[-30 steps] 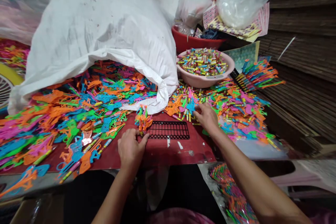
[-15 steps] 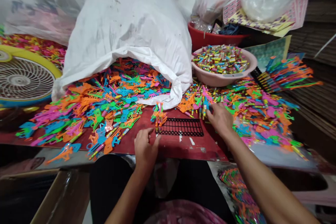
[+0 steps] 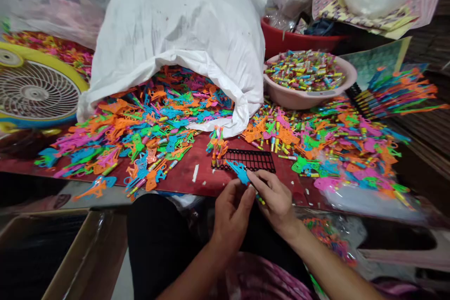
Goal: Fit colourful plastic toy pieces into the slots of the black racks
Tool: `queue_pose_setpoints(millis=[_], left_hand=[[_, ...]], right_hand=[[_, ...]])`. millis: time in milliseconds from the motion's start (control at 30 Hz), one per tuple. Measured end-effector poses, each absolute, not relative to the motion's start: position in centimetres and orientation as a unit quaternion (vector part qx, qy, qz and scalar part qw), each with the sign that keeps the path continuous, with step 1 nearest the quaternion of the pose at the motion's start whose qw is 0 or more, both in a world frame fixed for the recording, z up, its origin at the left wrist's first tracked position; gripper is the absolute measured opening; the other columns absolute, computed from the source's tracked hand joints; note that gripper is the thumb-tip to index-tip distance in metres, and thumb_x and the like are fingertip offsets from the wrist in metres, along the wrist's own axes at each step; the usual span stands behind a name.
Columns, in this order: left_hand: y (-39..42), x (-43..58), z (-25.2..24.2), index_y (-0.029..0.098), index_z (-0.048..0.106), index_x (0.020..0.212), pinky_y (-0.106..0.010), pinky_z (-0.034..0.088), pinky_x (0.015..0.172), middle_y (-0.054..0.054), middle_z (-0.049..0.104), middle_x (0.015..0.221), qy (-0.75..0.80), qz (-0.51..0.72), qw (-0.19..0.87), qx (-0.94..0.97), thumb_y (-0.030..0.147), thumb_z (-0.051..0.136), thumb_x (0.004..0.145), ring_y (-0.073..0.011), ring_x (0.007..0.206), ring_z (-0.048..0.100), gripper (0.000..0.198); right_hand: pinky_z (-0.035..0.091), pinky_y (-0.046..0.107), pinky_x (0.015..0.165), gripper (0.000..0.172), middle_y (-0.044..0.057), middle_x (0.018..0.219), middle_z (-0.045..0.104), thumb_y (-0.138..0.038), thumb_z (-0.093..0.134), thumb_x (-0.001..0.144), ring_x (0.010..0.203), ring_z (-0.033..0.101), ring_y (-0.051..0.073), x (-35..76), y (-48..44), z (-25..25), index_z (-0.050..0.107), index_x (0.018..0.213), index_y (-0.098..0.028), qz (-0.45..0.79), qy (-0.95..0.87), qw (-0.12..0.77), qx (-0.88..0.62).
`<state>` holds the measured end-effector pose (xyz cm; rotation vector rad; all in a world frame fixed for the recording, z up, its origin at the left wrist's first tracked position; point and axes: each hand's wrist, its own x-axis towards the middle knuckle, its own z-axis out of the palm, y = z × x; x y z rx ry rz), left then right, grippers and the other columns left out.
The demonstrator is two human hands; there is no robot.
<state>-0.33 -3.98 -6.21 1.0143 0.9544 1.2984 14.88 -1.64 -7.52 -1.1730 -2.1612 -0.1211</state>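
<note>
Between my two hands is a blue plastic toy piece (image 3: 241, 172), with a striped yellow tube end (image 3: 260, 198) showing below. My right hand (image 3: 276, 201) is closed on it, thumb and forefinger pinching near the middle. My left hand (image 3: 232, 211) closes on the same piece from the left, its fingertips partly hidden. Just beyond lies a black grid rack (image 3: 250, 160), flat on the red table (image 3: 207, 179). A small cluster of coloured toy pieces (image 3: 218, 146) stands upright in the rack's left end.
A white sack (image 3: 176, 14) spills coloured plastic pieces (image 3: 137, 145) leftward. More pieces (image 3: 351, 150) heap on the right. Behind them a pink basin (image 3: 309, 99) holds small tubes. A filled rack (image 3: 397, 93) stands far right, a yellow fan (image 3: 38, 89) far left.
My right hand has come back from the right-hand pile with the blue toy piece. My left hand has left the rack's left end and met it near the table's front edge. The view shifted slightly.
</note>
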Motion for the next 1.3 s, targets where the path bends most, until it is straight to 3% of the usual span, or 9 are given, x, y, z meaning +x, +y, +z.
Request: queue_pose_setpoints(millis=[100,200,333,467,633,767,900,1100,1300], left_hand=[[-4.0,0.4,-7.0,0.017,0.065,0.092,-0.023,0.048,0.073,-0.002,0.066,0.087,0.416,0.565,0.590,0.400,0.038,0.064,0.087,-0.0132,0.080,0.058,0.022],[-3.9,0.4,-7.9,0.017,0.064,0.095,-0.022,0.047,0.068,-0.001,0.066,0.085,0.429,0.555,0.598,0.389,0.035,0.065,0.087,-0.0113,0.074,0.058,0.020],[-3.7,0.4,-8.2,0.018,0.065,0.094,-0.023,0.051,0.071,-0.001,0.069,0.085,0.442,0.572,0.556,0.410,0.031,0.065,0.086,-0.0116,0.075,0.062,0.015],[-3.3,0.7,-8.2,0.020,0.067,0.098,-0.025,0.053,0.075,-0.002,0.072,0.089,0.453,0.588,0.480,0.467,0.029,0.067,0.086,-0.0134,0.080,0.067,0.015],[-2.3,0.9,-8.9,0.021,0.067,0.102,-0.030,0.056,0.077,-0.004,0.073,0.092,0.478,0.589,0.377,0.532,0.029,0.068,0.086,-0.0164,0.083,0.070,0.018],[-2.2,0.4,-9.0,0.023,0.066,0.108,-0.034,0.055,0.086,-0.005,0.072,0.100,0.475,0.580,0.247,0.613,0.023,0.063,0.090,-0.0179,0.094,0.067,0.019],[-2.1,-1.1,-9.3,0.022,0.066,0.107,-0.033,0.053,0.086,-0.005,0.069,0.100,0.491,0.583,0.186,0.621,0.020,0.060,0.091,-0.0173,0.095,0.064,0.017],[0.4,-5.1,-10.4,0.019,0.059,0.105,-0.026,0.048,0.064,0.001,0.057,0.083,0.623,0.578,0.197,0.489,0.031,0.067,0.085,-0.0106,0.063,0.053,0.025],[3.6,-7.3,-11.5,0.019,0.063,0.107,-0.026,0.047,0.066,0.000,0.058,0.086,0.631,0.509,0.206,0.548,0.032,0.070,0.079,-0.0110,0.065,0.055,0.032]], right_hand=[[0.056,0.032,0.081,0.065,0.009,0.118,0.062,-0.010,0.046,0.094,0.105,0.063,0.021,14.5,-2.4,-8.9,0.034,0.153,-0.034,-0.016,-0.827,0.347,-0.442],[0.055,0.035,0.091,0.069,0.009,0.133,0.055,-0.008,0.043,0.093,0.119,0.058,0.022,15.1,-2.9,-9.1,0.027,0.155,-0.035,0.050,-0.832,0.323,-0.448],[0.047,0.043,0.106,0.067,0.011,0.142,0.048,-0.003,0.037,0.091,0.132,0.048,0.022,15.7,-3.8,-7.6,0.034,0.152,-0.029,0.131,-0.814,0.341,-0.452],[0.053,0.036,0.092,0.044,0.007,0.113,0.064,-0.012,0.053,0.091,0.107,0.061,0.020,14.7,-3.5,-6.3,0.058,0.131,-0.028,0.172,-0.764,0.396,-0.480],[0.050,0.029,0.077,0.026,0.004,0.090,0.066,-0.013,0.053,0.089,0.085,0.062,0.017,13.2,-1.9,-6.6,0.071,0.104,-0.024,0.243,-0.714,0.412,-0.510],[0.046,0.026,0.069,0.016,0.002,0.077,0.061,-0.022,0.055,0.088,0.074,0.058,0.015,13.2,-0.7,-6.8,0.071,0.084,-0.020,0.290,-0.675,0.428,-0.526],[0.043,0.025,0.063,0.017,0.001,0.076,0.060,-0.033,0.062,0.083,0.069,0.055,0.015,13.6,0.6,-6.9,0.069,0.082,-0.018,0.330,-0.622,0.435,-0.561],[0.039,0.023,0.058,0.015,-0.003,0.068,0.056,-0.032,0.063,0.077,0.060,0.050,0.012,13.2,2.2,-7.4,0.062,0.083,-0.018,0.352,-0.570,0.465,-0.579],[0.035,0.024,0.059,0.016,-0.002,0.063,0.052,-0.029,0.058,0.082,0.062,0.048,0.012,13.3,2.7,-7.4,0.061,0.071,-0.019,0.257,-0.638,0.438,-0.579]])
